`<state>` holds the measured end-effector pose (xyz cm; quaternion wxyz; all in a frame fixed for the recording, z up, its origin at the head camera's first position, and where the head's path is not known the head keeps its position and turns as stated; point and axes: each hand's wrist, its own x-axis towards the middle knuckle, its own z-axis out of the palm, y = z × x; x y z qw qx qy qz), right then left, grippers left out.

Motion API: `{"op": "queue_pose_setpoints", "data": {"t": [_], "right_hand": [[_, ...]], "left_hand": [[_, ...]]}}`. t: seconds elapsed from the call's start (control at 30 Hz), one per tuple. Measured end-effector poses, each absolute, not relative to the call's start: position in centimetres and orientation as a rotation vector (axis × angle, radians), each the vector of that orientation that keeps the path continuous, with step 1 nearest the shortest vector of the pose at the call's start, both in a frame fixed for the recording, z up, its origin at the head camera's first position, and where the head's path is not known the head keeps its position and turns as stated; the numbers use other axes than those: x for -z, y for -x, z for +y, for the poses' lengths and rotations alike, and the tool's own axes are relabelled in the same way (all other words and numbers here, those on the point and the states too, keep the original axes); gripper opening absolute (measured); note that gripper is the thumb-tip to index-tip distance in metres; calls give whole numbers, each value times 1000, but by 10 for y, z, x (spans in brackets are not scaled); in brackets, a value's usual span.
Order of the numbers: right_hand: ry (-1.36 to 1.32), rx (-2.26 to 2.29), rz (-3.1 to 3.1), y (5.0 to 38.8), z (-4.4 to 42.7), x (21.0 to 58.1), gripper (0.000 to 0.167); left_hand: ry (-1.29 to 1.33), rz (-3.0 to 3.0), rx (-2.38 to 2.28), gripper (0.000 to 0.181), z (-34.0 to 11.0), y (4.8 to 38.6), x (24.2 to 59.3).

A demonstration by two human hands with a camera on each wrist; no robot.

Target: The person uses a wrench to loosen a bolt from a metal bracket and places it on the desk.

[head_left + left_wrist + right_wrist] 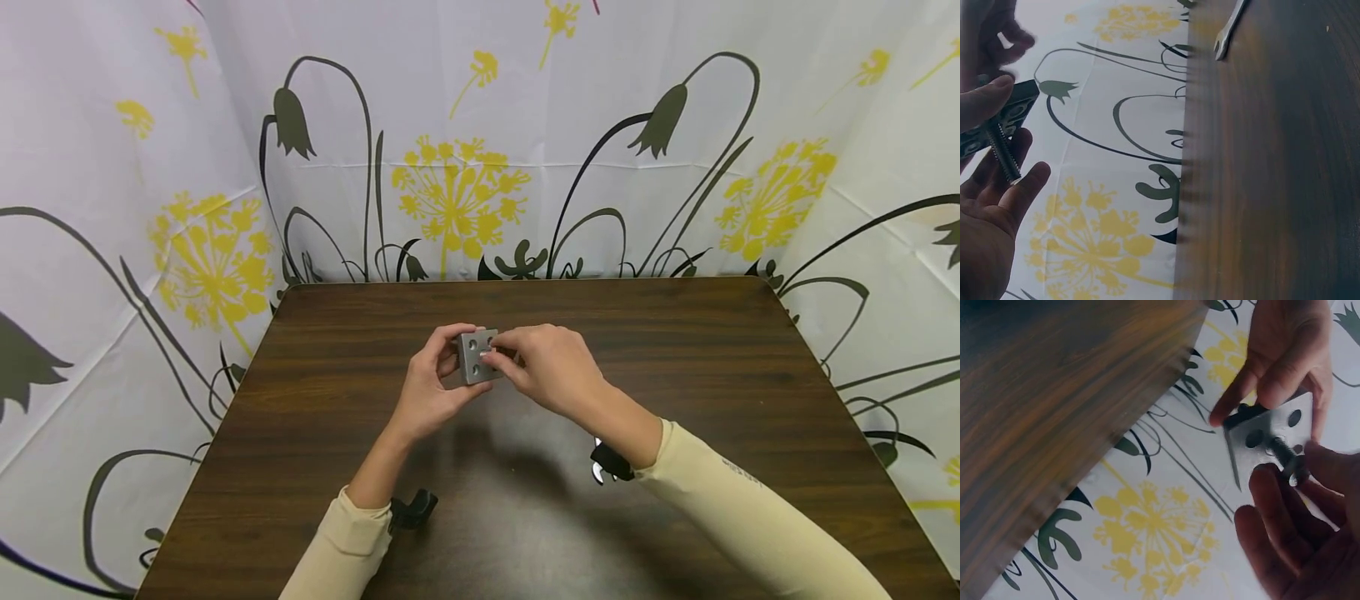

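A square grey metal block with several round holes is held above the table by the left hand, its thumb and fingers at the block's edges. The right hand pinches a bolt that stands in a hole of the block's face. In the right wrist view the bolt's head is between the right thumb and fingers, part of the thread showing outside the hole. The bolt's threaded shank comes out of the block's other side in the left wrist view, near the left fingertips.
A wrench lies on the dark wood table, partly hidden behind the right wrist in the head view. Black wrist devices are on both arms. A white curtain with flower prints surrounds the table's back and sides.
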<state>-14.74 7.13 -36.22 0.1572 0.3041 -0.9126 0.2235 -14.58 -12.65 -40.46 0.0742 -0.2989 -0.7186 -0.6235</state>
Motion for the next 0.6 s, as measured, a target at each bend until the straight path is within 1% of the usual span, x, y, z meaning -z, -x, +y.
{"op": "queue_pose_setpoints", "data": {"t": [0.03, 0.13, 0.3, 0.4, 0.5, 0.6], "right_hand": [[-908, -633, -2594, 147, 72, 363, 12], [-980, -640, -2550, 147, 73, 364, 25], [-866, -688, -2613, 148, 72, 363, 21], [-936, -664, -2598, 148, 74, 363, 14], [-1014, -662, -2554, 147, 74, 364, 27], [-927, -688, -2599, 146, 73, 363, 25]], "left_hand": [[898, -2158, 1868, 70, -127, 146, 405], [889, -2155, 1862, 70, -127, 145, 405], [885, -2158, 1862, 70, -126, 146, 404], [884, -2168, 1867, 70, -126, 146, 405], [880, -2167, 1869, 70, -126, 146, 406], [884, -2162, 1863, 70, -126, 146, 406]]}}
